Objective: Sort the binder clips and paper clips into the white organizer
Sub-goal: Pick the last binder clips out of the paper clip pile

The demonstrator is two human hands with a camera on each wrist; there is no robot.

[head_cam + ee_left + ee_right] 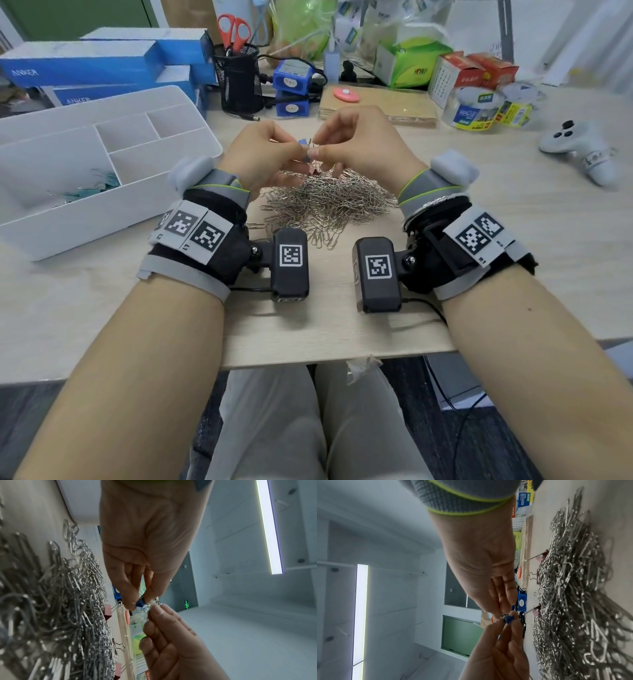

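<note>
Both hands are raised above a heap of silver paper clips (329, 202) in the middle of the table. Between them is a small blue binder clip (304, 142). My left hand (297, 146) pinches its blue body (141, 603) between thumb and fingertips. My right hand (318, 145) pinches its wire end (502, 614) from the other side. Pink binder clips (108, 610) lie at the far edge of the heap. The white organizer (102, 219) stands to the left, with teal binder clips (99, 190) in its near compartment.
Behind the hands are a black mesh pen cup with red scissors (239, 82), blue boxes (85, 65), small blue devices (293, 92) and a stack of brown pads (380, 106). Tape rolls (472, 108) and a white controller (579, 144) lie to the right.
</note>
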